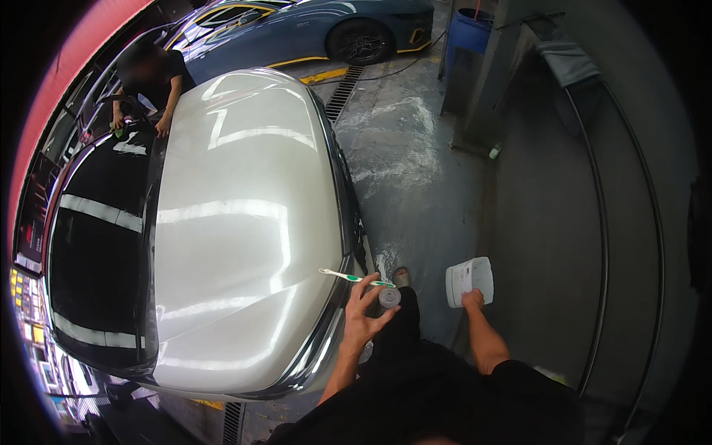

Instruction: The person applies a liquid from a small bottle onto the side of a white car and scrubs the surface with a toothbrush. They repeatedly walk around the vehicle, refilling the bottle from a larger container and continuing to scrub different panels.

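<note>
My left hand (361, 317) is beside the front corner of a white car. Its fingers hold a white and green toothbrush (350, 277), whose handle end points over the car's hood (250, 222). The same fingers and thumb grip a small round greyish object (390, 297), seen from its end; I cannot tell whether it is a bottle or a jar. Lower right, my right hand (473, 299) grips the rim of a white plastic tub (457, 283) that bears a printed label. The tub is tilted, and its contents cannot be made out.
Another person (147, 78) leans over the far side of the windshield (94, 267), a green cloth (119, 132) under one hand. Behind stands a blue car (300, 33). A blue barrel (470, 33) and a pillar (489, 83) are at upper right; metal rails (599, 222) run along the right.
</note>
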`<state>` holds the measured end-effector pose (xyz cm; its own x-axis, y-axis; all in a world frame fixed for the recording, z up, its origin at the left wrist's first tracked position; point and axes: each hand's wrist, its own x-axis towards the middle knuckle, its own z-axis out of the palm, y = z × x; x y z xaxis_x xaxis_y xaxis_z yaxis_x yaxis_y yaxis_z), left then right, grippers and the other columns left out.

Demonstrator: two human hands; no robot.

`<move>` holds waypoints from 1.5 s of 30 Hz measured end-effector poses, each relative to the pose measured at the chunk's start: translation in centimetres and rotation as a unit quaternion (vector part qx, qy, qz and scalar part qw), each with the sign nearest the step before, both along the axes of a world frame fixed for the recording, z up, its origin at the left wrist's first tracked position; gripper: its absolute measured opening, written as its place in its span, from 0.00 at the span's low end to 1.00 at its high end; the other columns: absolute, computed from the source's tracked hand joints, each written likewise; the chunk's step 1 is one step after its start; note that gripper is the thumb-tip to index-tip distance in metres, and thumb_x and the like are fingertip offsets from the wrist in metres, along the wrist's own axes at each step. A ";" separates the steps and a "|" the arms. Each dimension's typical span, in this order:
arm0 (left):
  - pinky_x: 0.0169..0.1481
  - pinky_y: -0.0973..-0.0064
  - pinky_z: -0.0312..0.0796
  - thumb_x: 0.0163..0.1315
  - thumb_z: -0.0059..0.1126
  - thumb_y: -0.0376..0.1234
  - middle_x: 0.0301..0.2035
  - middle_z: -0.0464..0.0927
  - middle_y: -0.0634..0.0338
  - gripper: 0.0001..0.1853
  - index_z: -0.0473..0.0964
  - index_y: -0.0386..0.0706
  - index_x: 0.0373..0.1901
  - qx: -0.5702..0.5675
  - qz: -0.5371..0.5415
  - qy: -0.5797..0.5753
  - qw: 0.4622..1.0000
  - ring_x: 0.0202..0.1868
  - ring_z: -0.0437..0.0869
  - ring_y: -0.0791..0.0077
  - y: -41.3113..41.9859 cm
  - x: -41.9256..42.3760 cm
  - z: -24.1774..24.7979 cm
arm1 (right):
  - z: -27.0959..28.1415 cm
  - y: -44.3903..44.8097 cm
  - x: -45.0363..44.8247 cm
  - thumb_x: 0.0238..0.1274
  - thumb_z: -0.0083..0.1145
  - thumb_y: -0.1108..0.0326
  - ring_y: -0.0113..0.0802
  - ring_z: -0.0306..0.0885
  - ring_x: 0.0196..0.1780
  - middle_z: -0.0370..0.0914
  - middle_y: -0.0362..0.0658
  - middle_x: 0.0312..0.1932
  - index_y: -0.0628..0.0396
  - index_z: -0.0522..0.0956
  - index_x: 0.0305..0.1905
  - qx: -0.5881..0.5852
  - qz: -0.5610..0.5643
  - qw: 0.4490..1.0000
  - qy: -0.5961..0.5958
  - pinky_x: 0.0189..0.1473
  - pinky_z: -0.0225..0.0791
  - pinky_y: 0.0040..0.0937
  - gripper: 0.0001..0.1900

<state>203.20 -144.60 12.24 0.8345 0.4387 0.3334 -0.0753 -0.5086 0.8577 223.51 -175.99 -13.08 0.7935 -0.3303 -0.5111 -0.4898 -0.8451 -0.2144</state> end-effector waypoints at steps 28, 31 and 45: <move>0.70 0.58 0.72 0.45 0.84 0.27 0.65 0.79 0.48 0.27 0.84 0.36 0.51 0.031 0.126 -0.045 0.991 0.65 0.82 0.51 20.2 70.4 5.7 | 9.0 15.8 75.4 0.64 0.66 0.57 0.62 0.84 0.62 0.87 0.60 0.53 0.59 0.87 0.51 0.052 0.186 0.981 -0.033 0.66 0.77 0.52 0.19; 0.74 0.60 0.69 0.47 0.82 0.26 0.66 0.78 0.48 0.27 0.83 0.32 0.51 0.024 0.155 -0.024 0.987 0.67 0.80 0.54 20.9 75.4 6.0 | 16.5 23.2 89.0 0.69 0.65 0.54 0.68 0.84 0.55 0.86 0.66 0.48 0.62 0.85 0.49 0.112 0.249 0.933 -0.234 0.58 0.76 0.60 0.19; 0.73 0.51 0.70 0.48 0.83 0.27 0.67 0.77 0.45 0.30 0.81 0.37 0.55 0.068 0.257 -0.040 0.963 0.67 0.79 0.45 36.2 98.3 2.7 | 45.5 37.7 141.7 0.75 0.60 0.52 0.68 0.84 0.57 0.87 0.64 0.50 0.56 0.87 0.55 -0.029 0.179 0.847 -0.499 0.60 0.75 0.64 0.19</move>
<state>301.54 -108.41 14.91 0.4879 0.7353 0.4704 0.1535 -0.6027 0.7830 365.17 -138.30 32.46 0.8757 0.0219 0.4824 0.2017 -0.9242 -0.3242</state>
